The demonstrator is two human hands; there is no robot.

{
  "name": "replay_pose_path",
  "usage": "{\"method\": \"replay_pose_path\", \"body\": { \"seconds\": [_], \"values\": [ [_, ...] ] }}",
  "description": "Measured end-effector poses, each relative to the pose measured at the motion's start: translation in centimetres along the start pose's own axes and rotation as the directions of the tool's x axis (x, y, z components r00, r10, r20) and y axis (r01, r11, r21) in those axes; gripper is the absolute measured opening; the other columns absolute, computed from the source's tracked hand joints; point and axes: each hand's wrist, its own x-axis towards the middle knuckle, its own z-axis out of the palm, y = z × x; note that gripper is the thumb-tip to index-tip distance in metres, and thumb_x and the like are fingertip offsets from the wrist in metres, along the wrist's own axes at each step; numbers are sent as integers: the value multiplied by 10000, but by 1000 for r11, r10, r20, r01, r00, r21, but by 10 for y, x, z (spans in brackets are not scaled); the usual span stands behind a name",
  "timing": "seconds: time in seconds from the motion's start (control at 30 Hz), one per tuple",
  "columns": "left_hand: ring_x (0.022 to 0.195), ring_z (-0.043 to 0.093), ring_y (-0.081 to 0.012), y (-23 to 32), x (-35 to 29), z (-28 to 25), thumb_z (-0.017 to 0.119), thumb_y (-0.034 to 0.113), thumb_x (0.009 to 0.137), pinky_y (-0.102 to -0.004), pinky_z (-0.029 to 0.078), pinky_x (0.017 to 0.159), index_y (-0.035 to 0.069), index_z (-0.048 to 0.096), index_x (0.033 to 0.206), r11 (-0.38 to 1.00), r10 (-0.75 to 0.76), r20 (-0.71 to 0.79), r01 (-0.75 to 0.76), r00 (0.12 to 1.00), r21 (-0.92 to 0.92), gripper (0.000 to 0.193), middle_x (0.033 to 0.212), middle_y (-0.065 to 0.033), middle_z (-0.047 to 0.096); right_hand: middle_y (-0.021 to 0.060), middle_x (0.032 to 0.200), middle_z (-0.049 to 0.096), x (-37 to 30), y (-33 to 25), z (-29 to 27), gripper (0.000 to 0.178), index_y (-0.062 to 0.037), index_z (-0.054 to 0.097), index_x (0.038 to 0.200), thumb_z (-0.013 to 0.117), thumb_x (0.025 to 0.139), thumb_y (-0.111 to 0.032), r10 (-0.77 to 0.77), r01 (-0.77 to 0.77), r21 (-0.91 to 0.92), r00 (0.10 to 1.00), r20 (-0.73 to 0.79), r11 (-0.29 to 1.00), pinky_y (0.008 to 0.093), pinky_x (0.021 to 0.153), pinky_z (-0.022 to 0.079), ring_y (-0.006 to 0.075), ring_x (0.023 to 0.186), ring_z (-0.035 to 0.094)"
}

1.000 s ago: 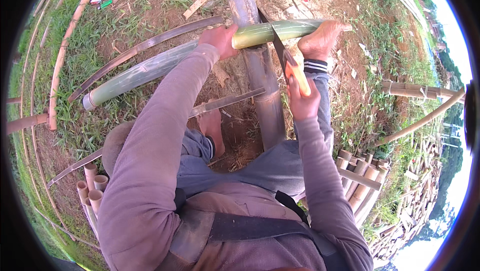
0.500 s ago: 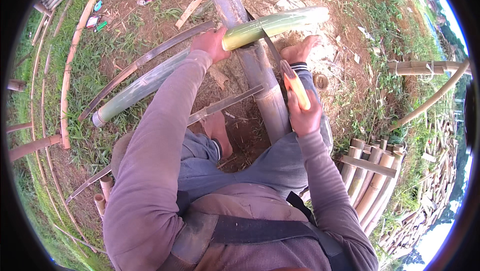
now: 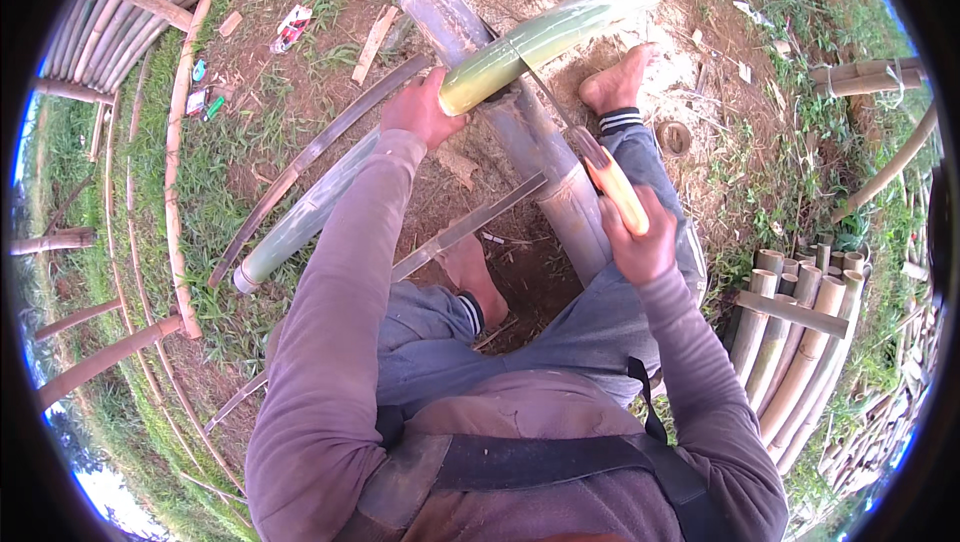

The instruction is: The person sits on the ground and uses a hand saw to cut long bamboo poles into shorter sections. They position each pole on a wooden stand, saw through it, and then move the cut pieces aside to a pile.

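Observation:
My left hand (image 3: 422, 110) grips a long green bamboo pole (image 3: 540, 37) that lies across a thick grey bamboo log (image 3: 480, 62) on the ground. In my right hand (image 3: 635, 242) is a long knife with a yellow wooden handle (image 3: 618, 187); its dark blade (image 3: 540, 92) reaches up to the green pole and touches its side. I sit over the log with my bare right foot (image 3: 620, 77) beside the pole and my bare left foot (image 3: 470, 272) near the log.
Split bamboo strips (image 3: 320, 147) lie on the dirt to the left. A bundle of cut bamboo sections (image 3: 800, 342) lies at the right, more poles (image 3: 120, 22) at the upper left. Grass and scattered chips surround the bare dirt patch.
The view has shifted, so the log and pole sit lower in the picture. My right hand with the knife has dropped back and to the right; the blade still meets the green pole.

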Motion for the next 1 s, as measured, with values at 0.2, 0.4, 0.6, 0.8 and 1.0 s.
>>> {"method": "replay_pose_path", "body": {
  "seconds": [0.2,0.4,0.6,0.8,1.0],
  "values": [
    [1178,694,-412,9,3,12,864,518,738,-510,562,988,173,561,1458,999,15,-32,-14,999,31,854,1276,-209,716,193,827,746,7,25,15,236,-15,687,1027,822,916,-174,-50,50,-2,998,-45,999,419,674,601,381,784,777],
    [1172,696,-422,10,1,11,877,544,737,-500,564,992,141,576,1475,998,55,-59,-54,997,20,893,1270,-238,715,237,769,719,82,10,53,378,-13,674,1007,811,936,-358,53,-52,-119,999,3,992,475,656,574,430,764,742],
    [1152,709,-420,5,1,9,893,533,725,-493,569,986,79,562,1491,999,21,-82,-17,996,48,950,1250,-263,721,206,827,743,-56,15,-18,237,-11,694,1035,827,917,-168,53,-52,47,998,-36,998,420,680,595,389,801,777],
    [1160,709,-410,17,10,6,879,545,733,-492,571,983,99,552,1503,998,33,-61,-29,998,63,949,1258,-244,721,238,767,703,100,34,68,409,5,660,952,823,927,-369,82,-78,75,996,-48,994,458,653,553,428,742,728],
    [1184,704,-393,3,5,7,864,549,745,-483,567,1001,139,538,1517,999,18,-31,-17,999,38,933,1290,-219,719,122,855,774,11,28,30,261,8,713,998,833,935,-214,88,-60,273,992,-94,960,352,683,560,154,750,736]
  ]
}}
